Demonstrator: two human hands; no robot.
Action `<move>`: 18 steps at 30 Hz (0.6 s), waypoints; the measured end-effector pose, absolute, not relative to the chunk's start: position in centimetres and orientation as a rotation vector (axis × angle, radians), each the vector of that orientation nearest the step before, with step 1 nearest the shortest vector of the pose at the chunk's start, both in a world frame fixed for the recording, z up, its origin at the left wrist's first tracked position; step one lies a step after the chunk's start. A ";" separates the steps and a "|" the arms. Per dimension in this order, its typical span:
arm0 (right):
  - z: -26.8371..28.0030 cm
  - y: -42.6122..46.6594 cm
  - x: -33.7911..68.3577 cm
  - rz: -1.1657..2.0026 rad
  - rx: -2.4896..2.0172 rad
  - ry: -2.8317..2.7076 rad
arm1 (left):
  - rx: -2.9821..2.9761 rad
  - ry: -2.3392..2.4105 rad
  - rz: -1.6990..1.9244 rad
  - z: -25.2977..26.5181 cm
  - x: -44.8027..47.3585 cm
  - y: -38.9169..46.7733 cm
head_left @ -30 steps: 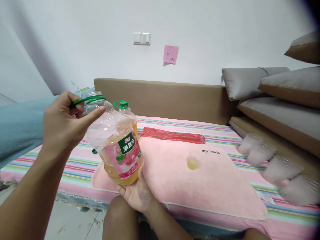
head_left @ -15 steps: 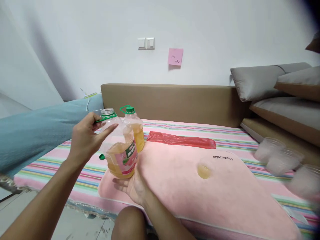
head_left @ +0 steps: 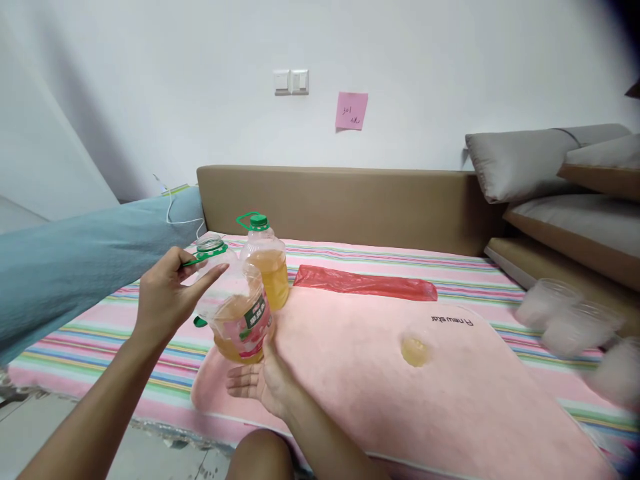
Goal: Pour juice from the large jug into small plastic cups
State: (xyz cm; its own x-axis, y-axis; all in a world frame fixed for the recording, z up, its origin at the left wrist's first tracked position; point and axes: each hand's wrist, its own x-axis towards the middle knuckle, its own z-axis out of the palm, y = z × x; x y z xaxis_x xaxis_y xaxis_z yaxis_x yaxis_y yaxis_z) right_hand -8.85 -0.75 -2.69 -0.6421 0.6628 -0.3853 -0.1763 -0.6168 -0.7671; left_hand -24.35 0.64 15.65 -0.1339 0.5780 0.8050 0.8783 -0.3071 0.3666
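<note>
My left hand (head_left: 169, 285) is closed on the green handle of a clear juice bottle (head_left: 245, 327). This bottle has an uncapped mouth, a pink label and pale yellow juice inside, and it leans. By its lower right side is my right hand (head_left: 265, 383), palm up with the fingers stretched out below the base. The right thumb is at the bottle's side; whether it presses on it I cannot tell. Right behind stands a second juice bottle (head_left: 275, 277) with a green cap. A loose green cap (head_left: 200, 321) shows partly behind the front bottle.
A clear cup (head_left: 414, 350) with yellow liquid stands on the pink mat (head_left: 450, 400). Several clear plastic cups (head_left: 580, 327) are at the right. A red plastic bag (head_left: 365, 283) lies along the mat's back edge. Grey cushions (head_left: 575, 213) are piled at the far right.
The front bottle has come down a little and left, with my left hand on its handle. My right hand's fingers show more clearly below the base. The view has shifted slightly.
</note>
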 end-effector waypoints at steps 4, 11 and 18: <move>-2.9 -1.0 -8.8 2.220 -0.948 -0.942 | -1.854 -1.597 -1.482 15.1 -24.5 0.7; -2.3 -2.0 -8.0 2.165 -0.900 -0.962 | -1.838 -1.515 -1.425 14.9 -24.6 0.1; 0.4 -4.8 -1.5 2.068 -0.724 -1.247 | -1.936 -1.362 -1.274 15.6 -22.3 0.4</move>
State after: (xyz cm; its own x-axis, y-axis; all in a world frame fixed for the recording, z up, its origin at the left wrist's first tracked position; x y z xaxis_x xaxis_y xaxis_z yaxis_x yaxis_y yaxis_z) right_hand -1.49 -4.85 0.45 -0.6642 0.7343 -0.1401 -0.2188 -0.3702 -0.9028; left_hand -22.26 0.42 15.65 0.0863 0.4855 0.8699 0.9005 -0.4116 0.1403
